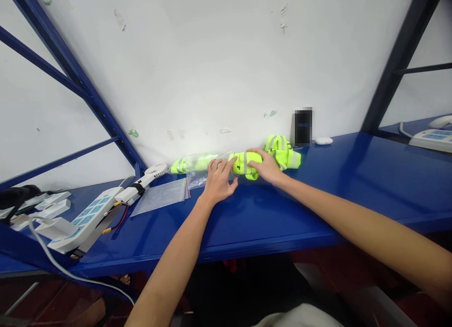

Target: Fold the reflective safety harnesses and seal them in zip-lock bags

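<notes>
A folded neon-yellow reflective vest (243, 163) with grey bands lies on the blue shelf. My right hand (266, 167) grips its right end, thumb on top. At the vest's left end, my left hand (219, 180) rests with fingers apart and the index fingertip at the fabric. Left of that hand lies another yellow reflective bundle in a clear plastic bag (197, 164); the hand partly covers the bag's right end. A looser yellow reflective vest (282, 151) is bunched against the wall just beyond my right hand.
On the blue shelf (268, 218), flat clear zip bags (160, 196) lie at left, beside a white handheld fan (150, 174) and a white power strip (88, 218) with cables. A pixelated dark object (302, 126) and a white earbud case (323, 141) stand near the wall.
</notes>
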A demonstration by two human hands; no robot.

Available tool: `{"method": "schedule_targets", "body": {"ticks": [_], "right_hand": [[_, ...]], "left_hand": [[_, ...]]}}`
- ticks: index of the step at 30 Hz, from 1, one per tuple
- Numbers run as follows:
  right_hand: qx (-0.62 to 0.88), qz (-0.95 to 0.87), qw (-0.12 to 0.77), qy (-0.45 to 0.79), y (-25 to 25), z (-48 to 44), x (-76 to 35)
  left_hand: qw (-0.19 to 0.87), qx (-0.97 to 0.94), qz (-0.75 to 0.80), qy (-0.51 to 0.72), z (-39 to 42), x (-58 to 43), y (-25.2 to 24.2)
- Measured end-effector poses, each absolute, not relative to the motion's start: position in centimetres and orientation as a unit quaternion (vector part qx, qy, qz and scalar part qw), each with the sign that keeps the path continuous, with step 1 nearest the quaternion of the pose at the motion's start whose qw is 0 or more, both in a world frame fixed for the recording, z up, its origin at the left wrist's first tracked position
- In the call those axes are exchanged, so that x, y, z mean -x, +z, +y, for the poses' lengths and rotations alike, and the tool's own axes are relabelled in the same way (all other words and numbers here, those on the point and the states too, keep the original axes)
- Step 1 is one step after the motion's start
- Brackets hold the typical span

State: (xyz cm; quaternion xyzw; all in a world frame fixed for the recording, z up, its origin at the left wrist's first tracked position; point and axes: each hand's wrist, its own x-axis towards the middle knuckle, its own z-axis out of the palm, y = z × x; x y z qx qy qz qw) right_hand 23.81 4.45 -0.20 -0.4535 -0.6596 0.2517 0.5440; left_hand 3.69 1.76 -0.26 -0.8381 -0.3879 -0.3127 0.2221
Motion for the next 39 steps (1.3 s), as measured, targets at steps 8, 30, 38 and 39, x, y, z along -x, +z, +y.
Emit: {"method": "schedule_targets", "body": {"ticks": [8, 30, 38, 39], "right_hand": [[0.429, -0.677, 0.535, 0.267, 0.5, 4.7, -24.6], [0.367, -0.654, 0.471, 0.464, 0.7, 4.0, -24.7], [0.329, -0.714, 0.465, 0.407, 0.2, 4.1, -24.5], [0.332, -0.709, 0.469, 0.408, 0.1, 4.0, -24.4]], "left_hand": [[0.261, 0.788, -0.456, -0.321, 1.7, -3.3, -0.1], [0.129, 0.845, -0.452, -0.257, 2.3, -2.7, -1.0], [0.133, 0.850, -0.451, -0.237, 2.0, -2.5, -0.6], [0.136, 0.849, -0.452, -0.238, 2.0, -2.5, -0.6]]}}
